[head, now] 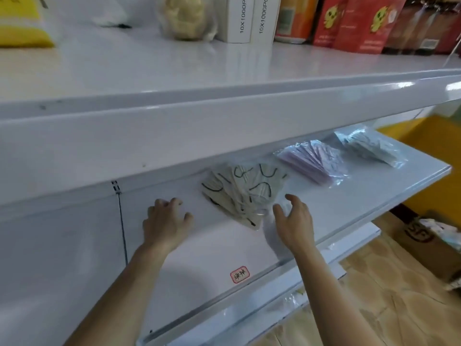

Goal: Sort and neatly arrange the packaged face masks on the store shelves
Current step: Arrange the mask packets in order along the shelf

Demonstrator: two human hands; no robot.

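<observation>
Lower shelf (pixel 324 211), white, glossy, holds three clear bags of masks in a row running toward 2 o'clock: cream pack with black ear loops (pixel 243 193) nearest, lilac pack (pixel 314 159) beyond it, pale blue pack (pixel 371 147) farthest. Packs lie apart, each skewed to the shelf's front edge. Left hand (pixel 166 222) at 9 o'clock of the cream pack, fingers loosely curled with tips on the shelf, holding nothing. Right hand (pixel 295 221) at 4 o'clock of the same pack, fingers spread and relaxed, right beside the bag's near corner; contact cannot be judged. Likely step: squaring the cream pack. Best done by bracketing it from both sides, sliding rather than lifting, since the slick film may shift, then turning it in line with the front lip and the other packs. Handwritten red-bordered label (pixel 240 274) stuck near the shelf front. Upper shelf (pixel 149 71) carries white boxes (pixel 245 18), red pouches (pixel 361 23), a yellow bag (pixel 21 23). Tan floor and a cardboard carton (pixel 421 240) at 3 o'clock.
</observation>
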